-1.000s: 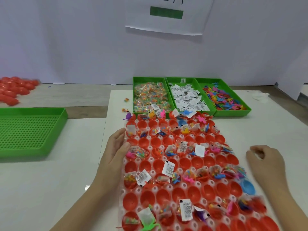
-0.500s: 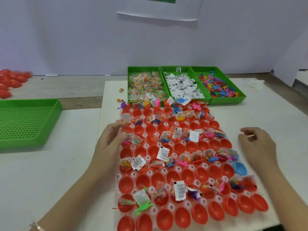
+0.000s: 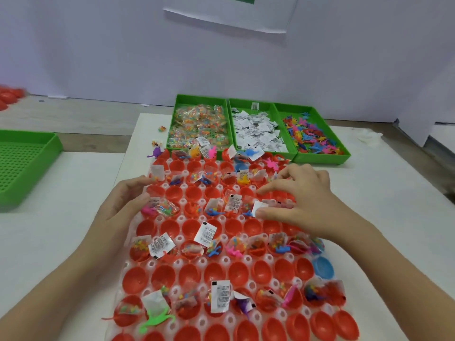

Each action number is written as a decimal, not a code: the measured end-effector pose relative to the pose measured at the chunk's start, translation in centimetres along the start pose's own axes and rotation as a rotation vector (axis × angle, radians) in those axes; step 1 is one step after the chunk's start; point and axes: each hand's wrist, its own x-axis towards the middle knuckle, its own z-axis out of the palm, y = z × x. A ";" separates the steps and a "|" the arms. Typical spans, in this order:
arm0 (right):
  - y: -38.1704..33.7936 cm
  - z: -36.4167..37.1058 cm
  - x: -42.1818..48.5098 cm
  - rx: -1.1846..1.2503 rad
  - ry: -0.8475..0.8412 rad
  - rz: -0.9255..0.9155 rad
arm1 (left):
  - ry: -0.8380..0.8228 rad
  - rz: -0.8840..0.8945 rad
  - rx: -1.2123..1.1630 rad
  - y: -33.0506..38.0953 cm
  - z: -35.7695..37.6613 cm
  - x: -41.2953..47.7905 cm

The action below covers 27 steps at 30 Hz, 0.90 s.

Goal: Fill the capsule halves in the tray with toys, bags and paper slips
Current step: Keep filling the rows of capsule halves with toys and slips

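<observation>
A clear tray (image 3: pixel 181 220) holds rows of red capsule halves (image 3: pixel 189 274) and one blue half (image 3: pixel 322 267). Some rows carry small bags of beads, paper slips (image 3: pixel 220 295) and rubbery toys such as a green lizard (image 3: pixel 155 321); the rows between hold bare halves. My left hand (image 3: pixel 123 205) rests at the tray's left edge, fingers curved and apart, holding nothing. My right hand (image 3: pixel 302 200) is over the tray's right middle, thumb and forefinger pinching a white paper slip (image 3: pixel 258 207) above a capsule half.
Three green bins stand behind the tray: bags (image 3: pixel 199 124), paper slips (image 3: pixel 256 129), coloured toys (image 3: pixel 312 136). A green perforated tray (image 3: pixel 22 166) sits at the left, with red capsule halves (image 3: pixel 7 97) far left. Loose toys (image 3: pixel 155 152) lie by the tray's far left corner.
My right hand has moved from the table on the right onto the tray and closed on a slip. The left hand stays at the tray's edge. The view has tilted down.
</observation>
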 end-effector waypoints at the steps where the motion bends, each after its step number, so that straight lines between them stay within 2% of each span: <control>1: -0.1 0.3 0.2 -0.063 -0.031 -0.008 | -0.003 0.001 -0.009 0.0 0.0 0.1; 6: -0.3 0.7 0.8 -0.135 -0.057 0.011 | 0.007 0.067 0.052 -0.3 -0.3 0.6; 13: -0.4 1.0 1.1 0.064 -0.086 0.082 | -0.022 0.093 0.115 -0.8 -1.4 1.3; 27: 0.0 -0.2 0.8 0.374 -0.026 0.136 | -0.008 0.085 0.107 -0.7 -1.2 1.3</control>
